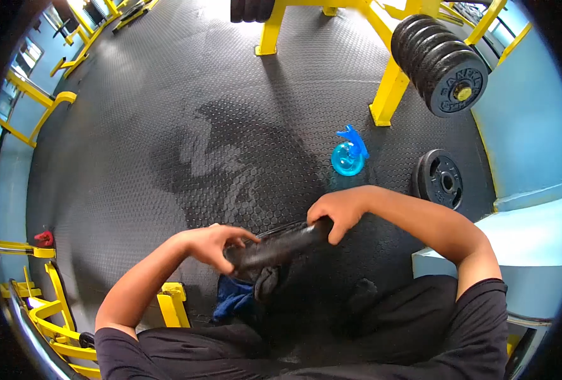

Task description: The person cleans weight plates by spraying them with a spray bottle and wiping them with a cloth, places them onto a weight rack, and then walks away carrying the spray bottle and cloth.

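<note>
A black weight plate (274, 248), seen nearly edge-on and slightly blurred, is held up between my two hands in front of my body. My left hand (216, 244) grips its left end, thumb below and fingers over the top. At the right end, my right hand (339, 212) has its fingers and thumb wrapped round the edge. Under the plate, near my left hand, lies a blue cloth (233, 297) with a dark grey cloth (266, 283) beside it.
A blue spray bottle (349, 157) stands on the black textured floor (135, 145). Weight plates (442, 179) lean at the right, below a yellow rack (392, 88) loaded with black plates (442, 66). A yellow metal foot (174, 307) is at the lower left, and a red item (43, 239) lies far left.
</note>
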The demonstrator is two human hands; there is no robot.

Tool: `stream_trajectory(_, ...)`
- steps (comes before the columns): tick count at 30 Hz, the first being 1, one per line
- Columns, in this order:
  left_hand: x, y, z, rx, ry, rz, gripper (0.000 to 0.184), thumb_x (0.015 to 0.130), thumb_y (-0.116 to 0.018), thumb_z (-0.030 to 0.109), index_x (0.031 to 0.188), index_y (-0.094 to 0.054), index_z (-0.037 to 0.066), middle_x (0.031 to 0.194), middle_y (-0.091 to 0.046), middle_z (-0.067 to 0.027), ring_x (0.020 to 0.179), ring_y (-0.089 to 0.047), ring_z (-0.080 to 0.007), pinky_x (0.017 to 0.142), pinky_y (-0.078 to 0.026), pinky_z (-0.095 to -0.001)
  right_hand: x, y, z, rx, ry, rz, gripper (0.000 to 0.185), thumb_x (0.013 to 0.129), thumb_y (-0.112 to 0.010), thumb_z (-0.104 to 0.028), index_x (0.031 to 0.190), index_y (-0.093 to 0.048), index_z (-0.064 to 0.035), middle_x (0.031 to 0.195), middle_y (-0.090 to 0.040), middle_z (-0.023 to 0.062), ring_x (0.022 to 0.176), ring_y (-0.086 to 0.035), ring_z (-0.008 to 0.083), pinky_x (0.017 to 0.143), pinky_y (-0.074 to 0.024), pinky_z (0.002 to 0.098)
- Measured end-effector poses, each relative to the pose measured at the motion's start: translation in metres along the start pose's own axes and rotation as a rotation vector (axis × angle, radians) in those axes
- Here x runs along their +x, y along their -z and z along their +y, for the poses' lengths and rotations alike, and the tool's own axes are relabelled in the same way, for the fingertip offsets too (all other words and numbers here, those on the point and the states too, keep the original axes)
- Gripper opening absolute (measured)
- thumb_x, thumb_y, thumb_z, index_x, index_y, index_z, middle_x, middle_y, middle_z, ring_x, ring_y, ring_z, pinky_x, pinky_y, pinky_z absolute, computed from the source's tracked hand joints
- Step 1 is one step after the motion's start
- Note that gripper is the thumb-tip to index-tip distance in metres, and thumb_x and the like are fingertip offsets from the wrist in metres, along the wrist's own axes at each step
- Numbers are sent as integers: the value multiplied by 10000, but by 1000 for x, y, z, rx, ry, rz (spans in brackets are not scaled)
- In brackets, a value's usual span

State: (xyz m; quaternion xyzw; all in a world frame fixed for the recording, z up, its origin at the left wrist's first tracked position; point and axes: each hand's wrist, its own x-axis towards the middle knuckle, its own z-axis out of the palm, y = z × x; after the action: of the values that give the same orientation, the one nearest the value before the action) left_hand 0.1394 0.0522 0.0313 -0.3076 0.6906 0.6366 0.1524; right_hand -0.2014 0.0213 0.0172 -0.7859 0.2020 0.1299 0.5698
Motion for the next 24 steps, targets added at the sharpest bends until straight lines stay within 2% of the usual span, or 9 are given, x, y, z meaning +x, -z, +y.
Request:
stream_trajectory(1, -1, -1, -5, -126, -14, 99, 805, 611, -797, 224, 1348, -505, 83, 1024, -678, -129, 998, -628, -178, 835, -510, -337, 0, 2, 3, -5, 9, -3, 428, 676, -741, -265, 991, -643, 8, 931, -663, 160, 871, -641, 267, 767, -495, 397)
stream_trajectory(8, 17, 14, -26, 216, -105, 971, 525, 720, -791, 170, 1169, -591, -15, 1068, -598, -129, 1003, -601, -250, 924, -474, -351, 20, 16, 24, 1, -75, 800, 536, 784, -754, -296, 1160, -548, 27, 1008, -657, 196, 960, -644, 275, 829, -492, 398)
stream_trajectory(10, 42, 31, -43, 298, -21, 1021, 533, 737, -773, 175, 1195, -582, -19, 1113, -605, -142, 1062, -593, -280, 949, -462, -349, 43, 29, 45, -47, -124, 907, 448, 772, -748, -277, 1061, -594, 28, 985, -661, 209, 934, -649, 316, 821, -491, 414)
stream_trajectory(12, 55, 46, -51, 174, -83, 1032, 435, 705, -732, 131, 1098, -623, -20, 956, -671, -147, 897, -644, -228, 830, -505, -342, 61, 38, 67, -116, -184, 922, 441, 748, -754, -289, 1028, -615, 21, 987, -659, 226, 954, -640, 353, 831, -489, 428)
stream_trajectory(14, 64, 61, -63, -45, -173, 858, 326, 790, -665, 35, 1111, -637, -14, 971, -695, -44, 882, -607, -111, 809, -508, -300, 72, 48, 80, -115, -253, 944, 396, 699, -751, -287, 938, -655, 14, 952, -654, 249, 947, -628, 413, 821, -487, 462)
stream_trajectory(16, 65, 67, -57, -77, -44, 832, 310, 816, -645, 19, 1124, -636, -16, 977, -695, -39, 877, -603, -98, 797, -506, -284, 80, 49, 85, -69, -343, 939, 406, 701, -738, -306, 944, -656, 9, 960, -646, 234, 965, -610, 412, 854, -477, 472)
stream_trajectory(18, 89, 78, -108, -291, -190, 735, 313, 841, -659, 49, 1137, -614, -44, 997, -667, -44, 930, -566, -105, 829, -477, -289, 89, 52, 97, -171, -342, 965, 415, 711, -727, -322, 955, -654, 6, 998, -629, 226, 1010, -584, 411, 880, -470, 477)
stream_trajectory(23, 102, 94, -115, 201, 124, 760, 182, 825, -672, 119, 931, -655, -28, 745, -638, -59, 726, -547, -87, 682, -486, -304, 102, 47, 126, -381, -403, 906, 433, 747, -689, -348, 997, -628, 1, 1128, -552, 206, 1144, -491, 402, 935, -454, 493)
stream_trajectory(24, 105, 94, -121, 181, -118, 853, 177, 805, -684, 136, 882, -657, -21, 722, -646, -110, 708, -582, -129, 681, -492, -320, 102, 50, 119, -455, -446, 898, 430, 751, -687, -352, 978, -627, 8, 1098, -562, 213, 1105, -512, 410, 935, -459, 488)
